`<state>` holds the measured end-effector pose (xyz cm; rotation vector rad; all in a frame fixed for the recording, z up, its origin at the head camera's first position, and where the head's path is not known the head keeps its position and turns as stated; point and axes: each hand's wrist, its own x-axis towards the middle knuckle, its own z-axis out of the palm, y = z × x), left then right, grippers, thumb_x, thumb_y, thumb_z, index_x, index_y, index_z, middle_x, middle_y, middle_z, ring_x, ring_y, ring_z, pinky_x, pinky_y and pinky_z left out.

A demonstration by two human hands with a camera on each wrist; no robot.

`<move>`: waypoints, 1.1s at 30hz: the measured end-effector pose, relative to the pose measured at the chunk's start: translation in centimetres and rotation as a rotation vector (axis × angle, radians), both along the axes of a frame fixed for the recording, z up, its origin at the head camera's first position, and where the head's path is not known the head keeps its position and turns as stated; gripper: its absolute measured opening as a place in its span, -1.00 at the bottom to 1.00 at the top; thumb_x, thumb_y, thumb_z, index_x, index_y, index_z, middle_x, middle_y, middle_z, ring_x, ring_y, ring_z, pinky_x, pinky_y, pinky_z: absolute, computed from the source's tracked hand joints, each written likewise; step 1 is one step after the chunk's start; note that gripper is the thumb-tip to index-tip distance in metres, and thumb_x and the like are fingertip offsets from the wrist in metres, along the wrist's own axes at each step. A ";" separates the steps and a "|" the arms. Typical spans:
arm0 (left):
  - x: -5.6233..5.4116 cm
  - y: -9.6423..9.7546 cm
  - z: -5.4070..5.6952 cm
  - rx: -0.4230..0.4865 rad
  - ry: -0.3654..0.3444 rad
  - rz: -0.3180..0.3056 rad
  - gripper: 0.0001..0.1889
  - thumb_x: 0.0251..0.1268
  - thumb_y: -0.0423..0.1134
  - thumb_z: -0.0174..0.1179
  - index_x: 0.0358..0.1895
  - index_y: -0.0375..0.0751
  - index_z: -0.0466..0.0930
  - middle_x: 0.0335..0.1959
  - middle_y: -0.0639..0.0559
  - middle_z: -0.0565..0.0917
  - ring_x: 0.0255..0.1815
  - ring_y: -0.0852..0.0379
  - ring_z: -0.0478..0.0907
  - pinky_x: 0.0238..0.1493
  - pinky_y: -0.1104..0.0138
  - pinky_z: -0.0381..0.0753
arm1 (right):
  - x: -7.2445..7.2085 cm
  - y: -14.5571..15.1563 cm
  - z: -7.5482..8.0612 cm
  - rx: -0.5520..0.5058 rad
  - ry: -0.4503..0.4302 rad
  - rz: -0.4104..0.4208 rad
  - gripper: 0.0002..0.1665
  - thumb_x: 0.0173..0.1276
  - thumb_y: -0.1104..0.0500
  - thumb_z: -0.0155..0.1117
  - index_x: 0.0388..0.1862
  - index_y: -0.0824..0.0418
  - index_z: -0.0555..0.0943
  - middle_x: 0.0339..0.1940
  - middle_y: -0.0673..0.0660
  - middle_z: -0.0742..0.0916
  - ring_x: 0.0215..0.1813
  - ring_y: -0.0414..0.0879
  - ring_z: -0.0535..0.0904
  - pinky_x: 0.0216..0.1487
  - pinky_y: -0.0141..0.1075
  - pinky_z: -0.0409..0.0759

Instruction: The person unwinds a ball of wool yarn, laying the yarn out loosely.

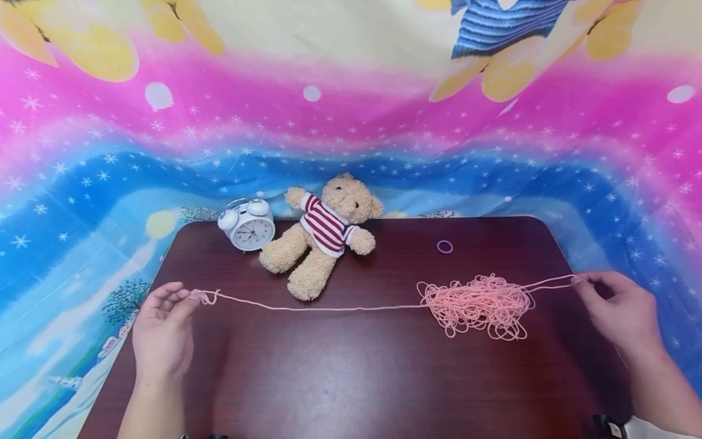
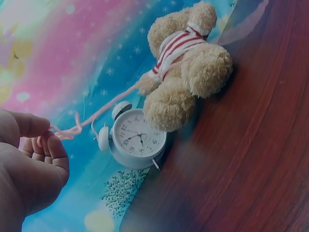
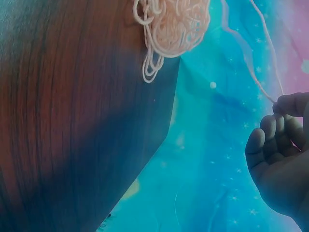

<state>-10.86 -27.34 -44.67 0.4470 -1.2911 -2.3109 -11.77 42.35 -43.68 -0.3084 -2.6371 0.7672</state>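
Note:
A tangled heap of pink yarn [image 1: 477,305] shows over the right half of the dark table. From it one strand runs left to my left hand [image 1: 167,329], which pinches the yarn between thumb and forefinger; a small knotted loop [image 2: 70,130] sticks out past the fingertips. My right hand [image 1: 622,311], beyond the table's right edge, pinches two strands [image 3: 258,82] that lead back to the heap. The strand on the left is drawn out nearly straight, sagging slightly in the middle.
A teddy bear [image 1: 326,228] in a striped shirt leans at the back of the table [image 1: 329,378]. Left of it stands a white twin-bell alarm clock [image 1: 252,231]. A purple ring [image 1: 445,247] lies behind the yarn. Printed cloth [image 1: 351,128] hangs around the table.

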 end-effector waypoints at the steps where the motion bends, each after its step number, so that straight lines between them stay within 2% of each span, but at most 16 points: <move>1: 0.0 -0.2 0.0 0.000 0.000 0.010 -0.68 0.29 -0.75 0.18 0.01 -0.39 0.51 -0.28 -0.09 0.58 -0.30 0.08 0.68 -0.25 0.39 0.73 | 0.0 0.1 0.0 0.007 0.000 -0.003 -0.64 0.43 -0.02 0.39 -0.04 0.26 0.75 -0.32 -0.76 0.40 -0.30 -0.70 0.32 -0.34 -0.60 0.31; 7: 0.0 -0.8 0.1 -0.005 0.001 0.060 -0.69 0.30 -0.71 0.21 0.04 -0.40 0.50 -0.32 -0.09 0.61 -0.32 0.09 0.66 -0.25 0.40 0.72 | -0.1 1.0 -0.1 0.036 -0.032 -0.038 -0.60 0.45 -0.03 0.35 -0.03 0.29 0.75 -0.43 -0.77 0.37 -0.37 -0.73 0.27 -0.39 -0.52 0.34; 11: 0.0 -0.8 0.2 -0.005 0.004 0.066 -0.69 0.30 -0.69 0.23 0.03 -0.40 0.51 -0.33 -0.09 0.62 -0.34 0.09 0.66 -0.27 0.40 0.72 | -0.1 1.4 -0.7 0.027 -0.076 -0.022 -0.59 0.45 -0.06 0.36 -0.01 0.26 0.75 -0.44 -0.76 0.38 -0.36 -0.73 0.27 -0.39 -0.42 0.37; 13: 0.0 -0.7 0.2 -0.006 0.015 0.057 -0.70 0.30 -0.70 0.22 0.03 -0.41 0.51 -0.33 -0.09 0.62 -0.35 0.09 0.66 -0.28 0.40 0.71 | -0.2 1.4 -1.1 0.038 -0.098 0.007 -0.60 0.44 -0.06 0.36 -0.01 0.24 0.75 -0.40 -0.52 0.64 -0.32 -0.67 0.31 -0.37 -0.36 0.38; 15: 0.1 -0.6 0.2 -0.006 0.026 0.045 -0.71 0.31 -0.70 0.21 0.02 -0.42 0.51 -0.33 -0.10 0.61 -0.33 0.08 0.67 -0.27 0.40 0.71 | -0.3 1.1 -1.6 0.048 -0.114 0.045 -0.61 0.45 -0.06 0.35 -0.01 0.23 0.75 -0.22 -0.15 0.81 -0.21 -0.46 0.49 -0.33 -0.33 0.37; 18: 0.2 -0.4 0.3 -0.019 0.036 0.027 -0.72 0.32 -0.69 0.21 0.03 -0.43 0.50 -0.32 -0.11 0.60 -0.31 0.07 0.67 -0.25 0.40 0.71 | -0.6 0.6 -2.3 0.071 -0.113 0.105 -0.68 0.45 0.00 0.35 -0.05 0.22 0.77 0.03 0.42 0.75 -0.11 -0.13 0.58 -0.28 -0.35 0.36; 19: 0.2 -0.3 0.4 -0.022 0.035 0.023 -0.72 0.32 -0.68 0.21 0.03 -0.44 0.50 -0.31 -0.11 0.60 -0.30 0.07 0.67 -0.24 0.40 0.72 | -0.6 0.4 -2.5 0.081 -0.112 0.125 -0.71 0.45 0.01 0.36 -0.07 0.19 0.78 0.03 0.40 0.76 -0.07 0.00 0.59 -0.26 -0.36 0.36; 23: 0.2 0.0 0.5 -0.020 0.047 0.008 -0.73 0.33 -0.69 0.20 0.03 -0.50 0.48 -0.32 -0.12 0.60 -0.30 0.06 0.66 -0.22 0.39 0.72 | -0.8 -0.5 -2.8 0.102 -0.108 0.231 -0.79 0.45 0.05 0.38 -0.11 0.14 0.79 -0.02 0.34 0.78 0.03 0.14 0.63 -0.18 -0.34 0.39; 26: 0.2 0.3 0.5 -0.006 0.062 -0.010 -0.75 0.33 -0.71 0.17 0.01 -0.49 0.49 -0.32 -0.12 0.61 -0.31 0.07 0.66 -0.22 0.38 0.72 | -0.9 -1.1 -2.8 0.102 -0.123 0.298 -0.77 0.46 0.07 0.37 -0.06 0.17 0.78 0.02 0.35 0.77 0.11 0.35 0.60 -0.07 -0.11 0.47; 29: 0.1 0.5 0.6 0.008 0.085 -0.028 -0.76 0.33 -0.72 0.15 -0.02 -0.48 0.50 -0.33 -0.12 0.62 -0.32 0.06 0.65 -0.23 0.38 0.72 | -0.9 -1.7 -2.5 0.097 -0.124 0.325 -0.76 0.48 0.08 0.35 -0.01 0.19 0.76 0.06 0.37 0.74 0.17 0.44 0.55 0.01 0.17 0.46; 31: 0.1 0.7 0.6 0.010 0.097 -0.040 -0.76 0.34 -0.73 0.14 -0.01 -0.47 0.50 -0.33 -0.12 0.62 -0.32 0.06 0.65 -0.22 0.37 0.71 | -0.9 -2.0 -2.4 0.097 -0.112 0.326 -0.76 0.48 0.08 0.35 -0.01 0.18 0.76 0.06 0.34 0.75 0.18 0.43 0.55 0.02 0.16 0.45; 33: 0.1 0.9 0.7 0.001 0.093 -0.045 -0.76 0.34 -0.72 0.14 -0.01 -0.46 0.50 -0.33 -0.12 0.62 -0.32 0.06 0.65 -0.23 0.38 0.71 | -0.9 -2.4 -2.1 0.095 -0.090 0.331 -0.77 0.46 0.09 0.37 -0.01 0.16 0.76 0.04 0.29 0.76 0.15 0.37 0.58 0.01 -0.02 0.46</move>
